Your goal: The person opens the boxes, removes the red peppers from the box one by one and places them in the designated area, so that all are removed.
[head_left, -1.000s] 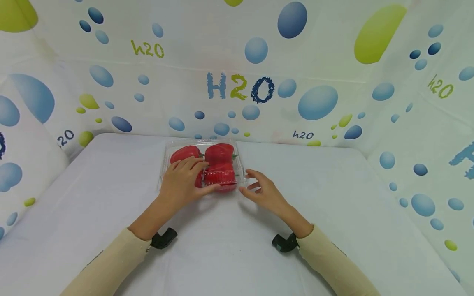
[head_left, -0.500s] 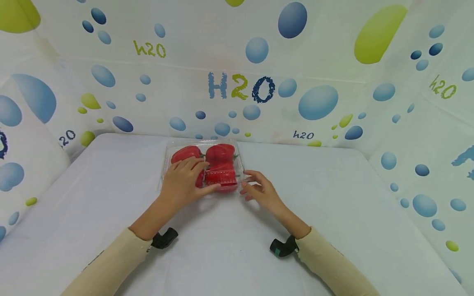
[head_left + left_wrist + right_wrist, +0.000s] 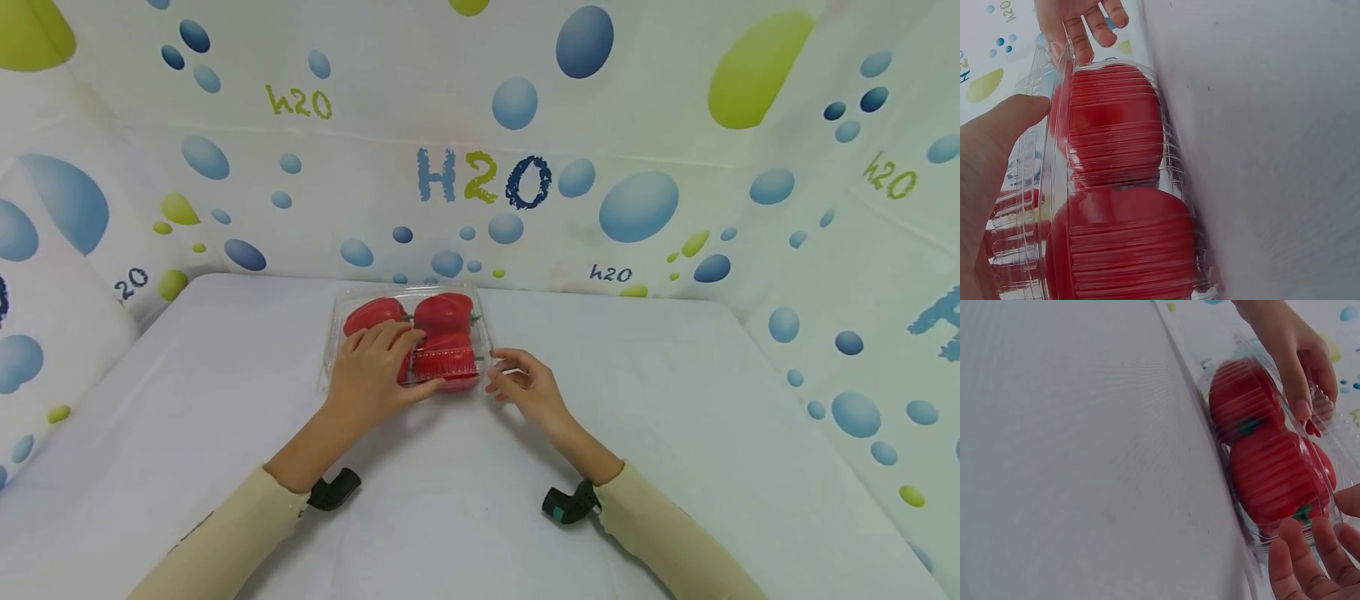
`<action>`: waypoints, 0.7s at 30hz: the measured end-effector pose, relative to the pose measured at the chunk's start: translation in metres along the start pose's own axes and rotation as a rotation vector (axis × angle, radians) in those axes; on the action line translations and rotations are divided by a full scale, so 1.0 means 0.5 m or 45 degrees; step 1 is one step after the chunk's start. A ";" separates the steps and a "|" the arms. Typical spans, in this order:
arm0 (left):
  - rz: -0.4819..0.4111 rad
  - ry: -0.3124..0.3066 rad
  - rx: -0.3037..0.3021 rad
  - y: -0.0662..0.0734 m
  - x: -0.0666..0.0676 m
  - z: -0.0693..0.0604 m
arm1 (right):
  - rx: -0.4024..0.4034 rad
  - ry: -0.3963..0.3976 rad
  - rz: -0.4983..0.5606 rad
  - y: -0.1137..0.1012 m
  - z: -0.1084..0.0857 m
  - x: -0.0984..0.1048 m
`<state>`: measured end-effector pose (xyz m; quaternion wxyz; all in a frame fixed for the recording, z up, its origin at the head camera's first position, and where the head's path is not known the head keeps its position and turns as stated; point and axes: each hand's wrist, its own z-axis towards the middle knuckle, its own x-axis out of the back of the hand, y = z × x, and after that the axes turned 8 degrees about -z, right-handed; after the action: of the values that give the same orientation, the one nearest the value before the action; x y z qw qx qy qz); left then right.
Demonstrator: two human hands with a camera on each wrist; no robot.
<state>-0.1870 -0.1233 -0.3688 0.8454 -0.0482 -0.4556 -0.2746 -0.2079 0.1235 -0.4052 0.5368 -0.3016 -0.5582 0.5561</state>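
Note:
A clear plastic clamshell box (image 3: 482, 325) holding several red bell peppers (image 3: 444, 315) lies at the table's far side. My left hand (image 3: 367, 371) rests across its lid, fingers spread over the top and thumb at the front edge. In the left wrist view, that thumb (image 3: 1022, 119) lies along the rim. My right hand (image 3: 536, 396) is at the box's right front corner, where thumb and forefinger pinch the rim; its other fingers (image 3: 1297, 556) are held out loosely. Green stems (image 3: 1302, 514) show through the ribbed side. The left hand hides part of the front left pepper.
A white cloth covers the table (image 3: 675, 417). Behind it hangs a white curtain (image 3: 375, 108) printed with blue and green bubbles and H2O lettering. Dark wrist cameras (image 3: 337, 489) sit under both sleeves.
My right thumb and forefinger have come closer together at the box's corner, and the right wrist has shifted slightly left. The left hand and the box have stayed in place.

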 end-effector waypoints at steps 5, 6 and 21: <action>0.008 -0.031 0.019 0.000 0.005 0.000 | 0.015 -0.005 0.005 0.001 0.003 -0.002; 0.008 -0.032 0.018 -0.001 0.005 -0.001 | 0.018 -0.005 0.003 0.002 0.003 -0.003; 0.000 0.036 -0.038 -0.012 0.005 -0.010 | -0.010 -0.025 -0.024 0.003 0.004 0.002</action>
<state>-0.1852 -0.1311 -0.3710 0.8509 -0.0570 -0.4395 -0.2821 -0.2105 0.1242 -0.4059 0.5354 -0.2929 -0.5684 0.5517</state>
